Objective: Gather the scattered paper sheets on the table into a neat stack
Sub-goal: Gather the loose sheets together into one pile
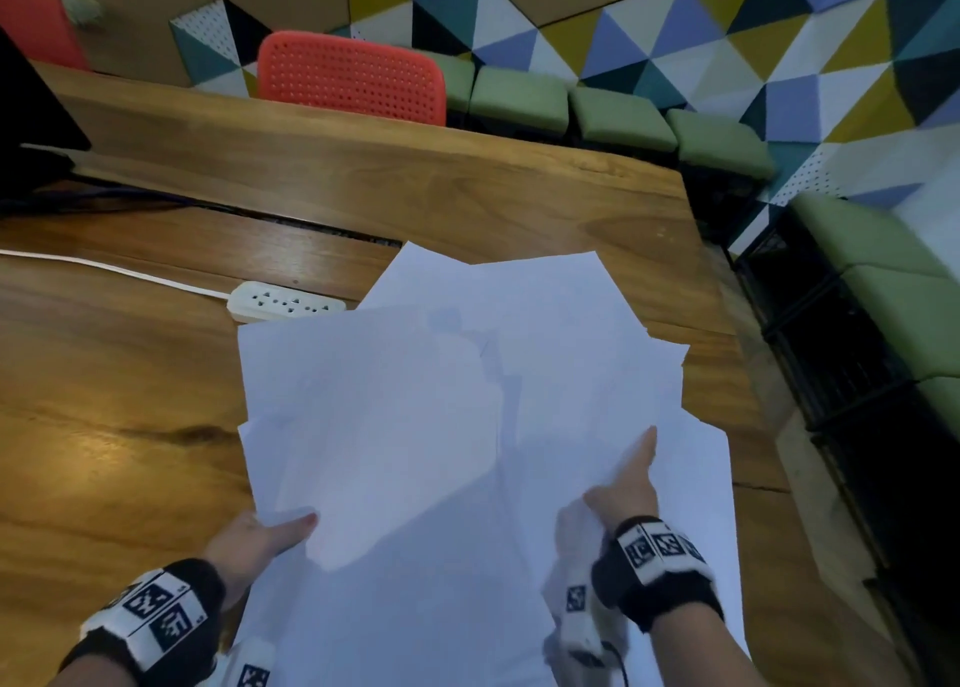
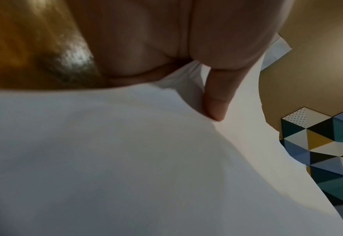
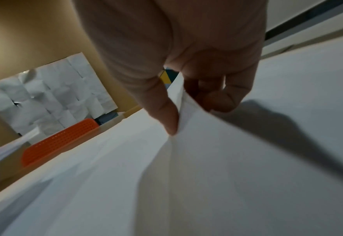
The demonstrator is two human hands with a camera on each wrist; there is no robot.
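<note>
Several white paper sheets overlap in a loose, fanned pile over the right half of the wooden table. My left hand pinches the lower left corner of the pile, thumb on top and fingers hidden beneath the paper sheets. My right hand grips the right side of the pile. Its thumb and curled fingers pinch a raised edge of the paper sheets. The sheets look lifted and bowed between both hands.
A white power strip with its cable lies just left of the pile's far corner. A black device sits at the far left. Orange chairs and green cushioned seats stand beyond the table's far and right edges.
</note>
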